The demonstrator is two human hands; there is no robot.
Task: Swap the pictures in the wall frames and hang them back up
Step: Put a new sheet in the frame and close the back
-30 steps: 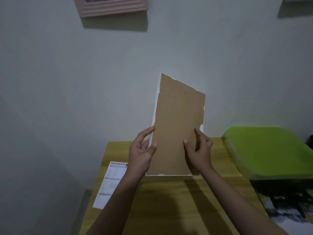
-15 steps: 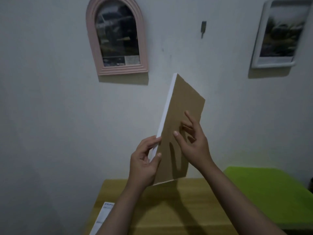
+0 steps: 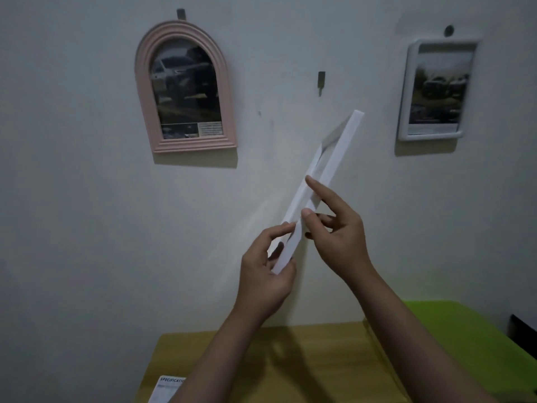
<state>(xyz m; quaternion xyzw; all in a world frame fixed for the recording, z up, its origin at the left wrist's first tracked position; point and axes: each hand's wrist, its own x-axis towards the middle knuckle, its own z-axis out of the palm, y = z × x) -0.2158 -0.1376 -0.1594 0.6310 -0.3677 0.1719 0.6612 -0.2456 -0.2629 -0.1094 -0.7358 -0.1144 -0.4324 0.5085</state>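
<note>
**White frame, held edge-on below the bare hook**

I see the white frame (image 3: pixel 325 181) tilted, edge towards me, raised between the pink arched frame (image 3: pixel 186 88) and the grey frame (image 3: pixel 436 88). Left hand (image 3: pixel 267 274): grip pinched on its lower end, carrying the weight. Right hand (image 3: pixel 337 228): fingers spread along the side, steadying, not clamped. Empty hook (image 3: pixel 321 80) just above; likely its destination. Counter (image 3: pixel 261 362) below, well apart.
</note>
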